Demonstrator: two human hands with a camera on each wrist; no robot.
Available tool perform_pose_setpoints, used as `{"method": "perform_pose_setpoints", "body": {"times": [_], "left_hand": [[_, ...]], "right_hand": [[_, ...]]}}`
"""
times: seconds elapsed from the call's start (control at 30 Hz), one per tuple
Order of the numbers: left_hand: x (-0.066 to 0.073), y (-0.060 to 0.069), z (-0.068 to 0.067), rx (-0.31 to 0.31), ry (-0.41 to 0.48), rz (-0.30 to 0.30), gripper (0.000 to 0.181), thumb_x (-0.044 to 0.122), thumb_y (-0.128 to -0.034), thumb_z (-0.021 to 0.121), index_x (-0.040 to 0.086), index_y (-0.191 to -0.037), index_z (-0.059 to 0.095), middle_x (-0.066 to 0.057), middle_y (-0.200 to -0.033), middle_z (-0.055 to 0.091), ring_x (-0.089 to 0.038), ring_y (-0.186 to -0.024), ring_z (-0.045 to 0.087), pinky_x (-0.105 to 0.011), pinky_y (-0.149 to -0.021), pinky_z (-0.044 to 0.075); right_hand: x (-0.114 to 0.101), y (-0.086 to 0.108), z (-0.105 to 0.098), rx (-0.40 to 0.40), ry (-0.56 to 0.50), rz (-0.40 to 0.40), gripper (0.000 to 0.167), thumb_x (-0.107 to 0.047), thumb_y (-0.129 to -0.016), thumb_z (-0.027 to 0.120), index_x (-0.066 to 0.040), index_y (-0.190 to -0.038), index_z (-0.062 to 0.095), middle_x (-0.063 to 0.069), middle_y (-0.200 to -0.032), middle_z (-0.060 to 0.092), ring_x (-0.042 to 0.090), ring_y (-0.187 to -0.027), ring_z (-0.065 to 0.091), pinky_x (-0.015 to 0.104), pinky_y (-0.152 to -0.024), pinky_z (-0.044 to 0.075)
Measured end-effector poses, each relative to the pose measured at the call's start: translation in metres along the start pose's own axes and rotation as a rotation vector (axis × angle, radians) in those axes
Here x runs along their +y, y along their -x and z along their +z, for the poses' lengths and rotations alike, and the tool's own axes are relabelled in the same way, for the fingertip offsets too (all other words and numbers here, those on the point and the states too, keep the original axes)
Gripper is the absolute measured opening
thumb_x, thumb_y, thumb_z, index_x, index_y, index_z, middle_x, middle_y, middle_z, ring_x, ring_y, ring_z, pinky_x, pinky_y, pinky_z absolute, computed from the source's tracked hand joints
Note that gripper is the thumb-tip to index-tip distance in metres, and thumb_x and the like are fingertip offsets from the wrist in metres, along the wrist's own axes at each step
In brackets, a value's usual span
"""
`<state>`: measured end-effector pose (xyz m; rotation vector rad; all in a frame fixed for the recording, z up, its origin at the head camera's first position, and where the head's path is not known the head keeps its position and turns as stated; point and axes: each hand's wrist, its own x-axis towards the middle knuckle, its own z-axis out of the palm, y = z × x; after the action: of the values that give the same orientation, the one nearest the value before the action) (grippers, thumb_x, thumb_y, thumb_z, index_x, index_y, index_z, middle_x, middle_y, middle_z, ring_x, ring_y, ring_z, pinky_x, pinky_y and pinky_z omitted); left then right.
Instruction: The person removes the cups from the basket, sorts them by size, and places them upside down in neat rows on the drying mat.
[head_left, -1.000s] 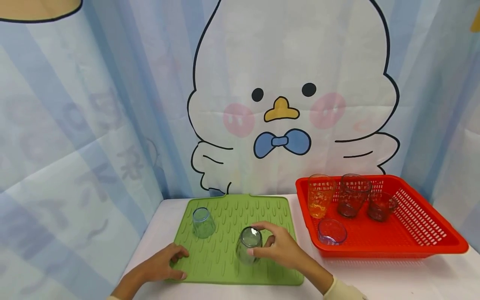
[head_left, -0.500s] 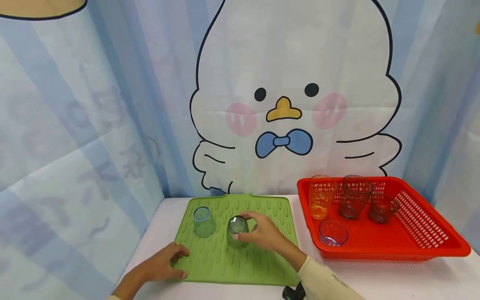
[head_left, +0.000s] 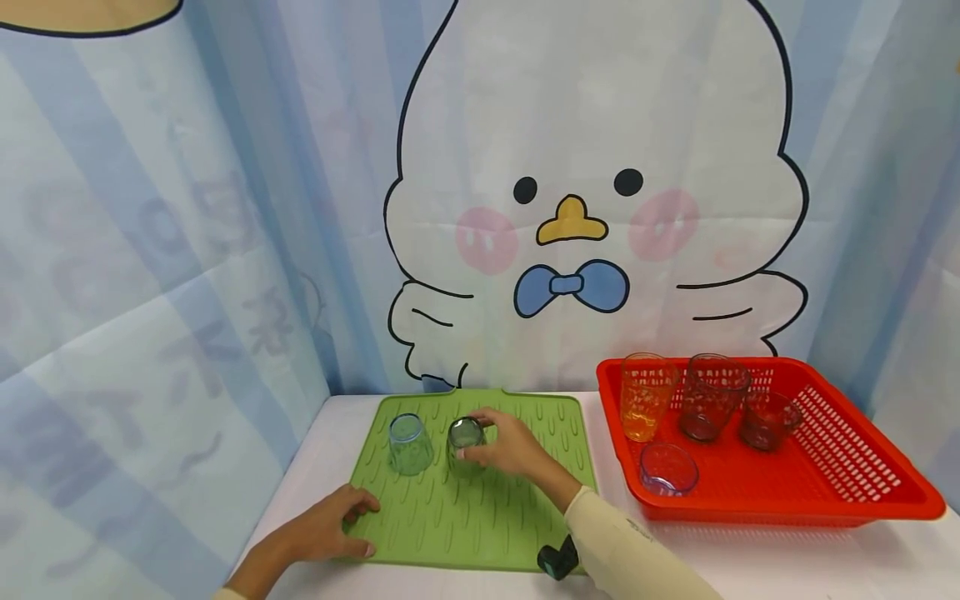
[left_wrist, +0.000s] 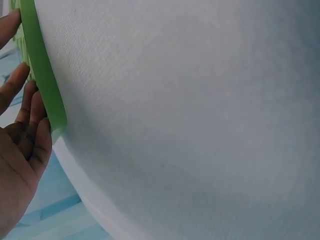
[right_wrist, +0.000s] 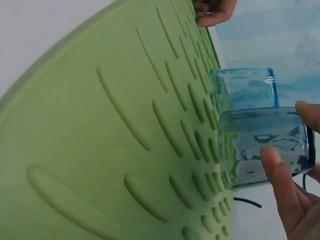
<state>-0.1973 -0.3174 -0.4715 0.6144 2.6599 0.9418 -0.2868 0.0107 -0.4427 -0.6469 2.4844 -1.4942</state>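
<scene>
The fingers and thumb of the right hand (head_left: pixel 510 447) are clamping a grey tapering glass tumbler (head_left: pixel 459 452) around its upper sides. They are holding it upside down, thick base pointing up and wider mouth down, with its long axis standing roughly square to the surface below; whether the rim is touching cannot be told. Just to its left, a pale-blue tapering glass tumbler (head_left: pixel 410 452) is also standing base up, its axis running nearly parallel, a narrow gap separating the two. Beneath them a green ridged mat (head_left: pixel 435 529) is lying on a white-covered tabletop (head_left: pixel 727 562). The left hand (head_left: pixel 324 527) is resting at the mat's left edge, fingers and thumb apart. Farther right, a red perforated plastic basket (head_left: pixel 813 475) is holding several glasses.
</scene>
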Motion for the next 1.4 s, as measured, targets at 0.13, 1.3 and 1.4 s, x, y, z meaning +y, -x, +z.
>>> {"method": "perform_pose_setpoints", "body": {"times": [0.13,1.3,1.4], "left_hand": [[0.001,0.001,0.0,0.004,0.004,0.003,0.048,0.026,-0.0793,0.083,0.006,-0.117,0.062,-0.004,-0.105,0.053,-0.01,-0.094,0.052,-0.027,-0.085,0.049],[0.003,-0.001,0.0,-0.008,0.021,-0.015,0.049,0.026,-0.0796,0.083,0.005,-0.118,0.061,-0.005,-0.106,0.052,-0.011,-0.095,0.05,-0.027,-0.085,0.048],[0.003,0.0,0.0,-0.01,0.02,-0.015,0.049,0.026,-0.0796,0.083,0.005,-0.118,0.061,-0.005,-0.106,0.052,-0.011,-0.095,0.05,-0.027,-0.085,0.048]], "right_hand": [[0.004,-0.007,0.004,0.001,-0.01,0.008,0.065,-0.025,-0.083,0.083,-0.01,-0.14,0.055,0.023,-0.138,0.055,0.021,-0.072,0.071,0.032,-0.065,0.057],[0.016,-0.021,0.013,-0.012,-0.045,0.065,0.072,-0.029,-0.087,0.08,-0.009,-0.148,0.046,0.022,-0.143,0.053,0.025,-0.071,0.071,0.033,-0.067,0.056],[0.017,-0.02,0.012,-0.022,-0.039,0.058,0.075,-0.028,-0.087,0.08,-0.01,-0.15,0.043,0.022,-0.143,0.053,0.025,-0.07,0.071,0.035,-0.069,0.056]]}}
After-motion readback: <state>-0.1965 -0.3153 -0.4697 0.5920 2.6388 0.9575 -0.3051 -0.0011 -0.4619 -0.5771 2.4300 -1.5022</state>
